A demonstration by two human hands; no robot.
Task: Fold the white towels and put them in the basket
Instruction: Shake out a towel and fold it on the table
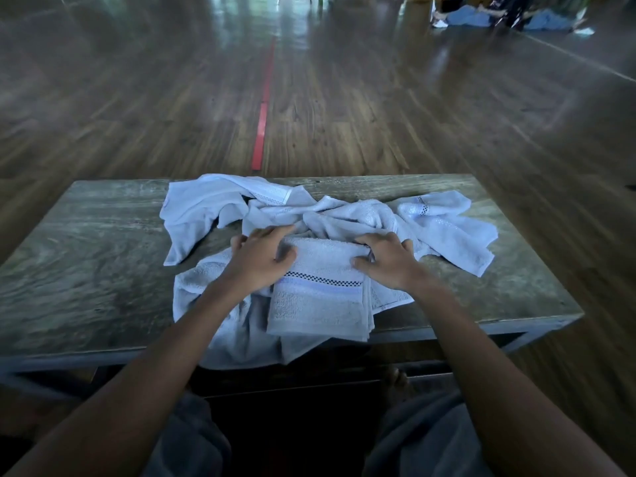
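While the fold lay under both hands, table (86,256): wooden, it carried every towel in view; no basket showed.
Loose towels (361,211): a crumpled heap behind the hands, unfolded.
Folded towel (320,304): at the near edge, atop another that hung over it.
Left hand (258,259): fingers spread, flat on the far-left corner.
Right hand (389,263): fingers spread on the far-right corner; whether the tips tucked under was unclear.
Technique: smoothing outward with even pressure and aligned edges would likely keep the fold square.

2 hands (260,259) (387,261) on folded towel (320,299)
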